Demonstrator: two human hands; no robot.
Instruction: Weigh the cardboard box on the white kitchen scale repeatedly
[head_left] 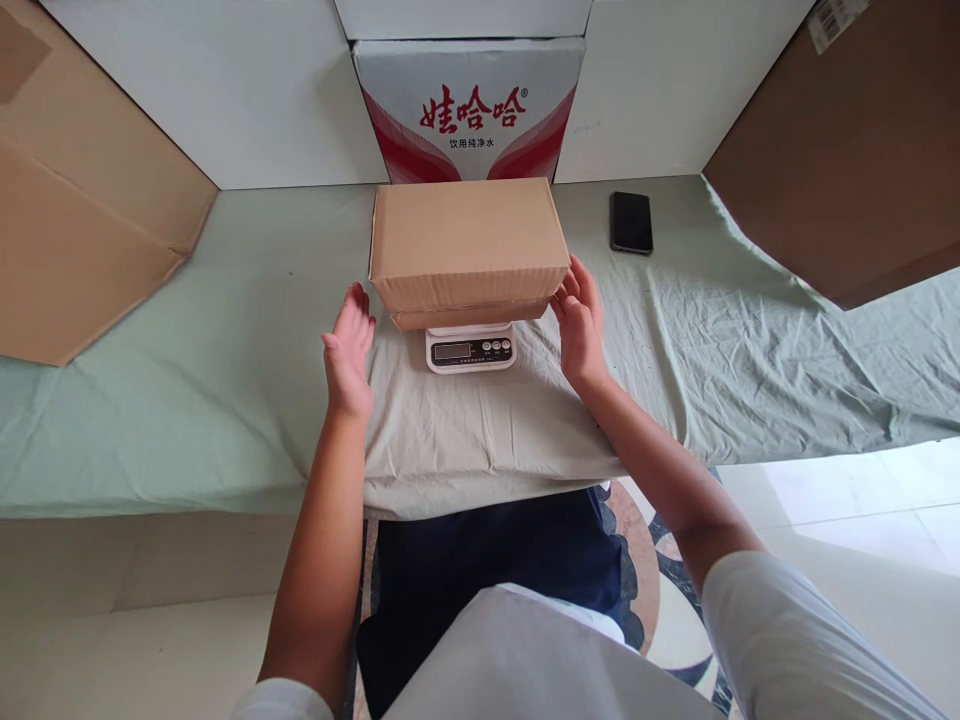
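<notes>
Matt cardboard box; glossy plastic scale; wrinkled cloth.

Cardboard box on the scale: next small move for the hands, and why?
Probably draw both hands clear. The cardboard box sits on the kitchen scale; the right hand touches its edge, the left hand is open beside it, and touch could skew the reading.

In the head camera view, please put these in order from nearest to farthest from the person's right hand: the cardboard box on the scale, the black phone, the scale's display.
From the right hand:
1. Cardboard box: the fingers touch its right end.
2. Scale's display: to the left, under the box's front edge.
3. Black phone: farther back and to the right, flat on the green cloth.
</notes>
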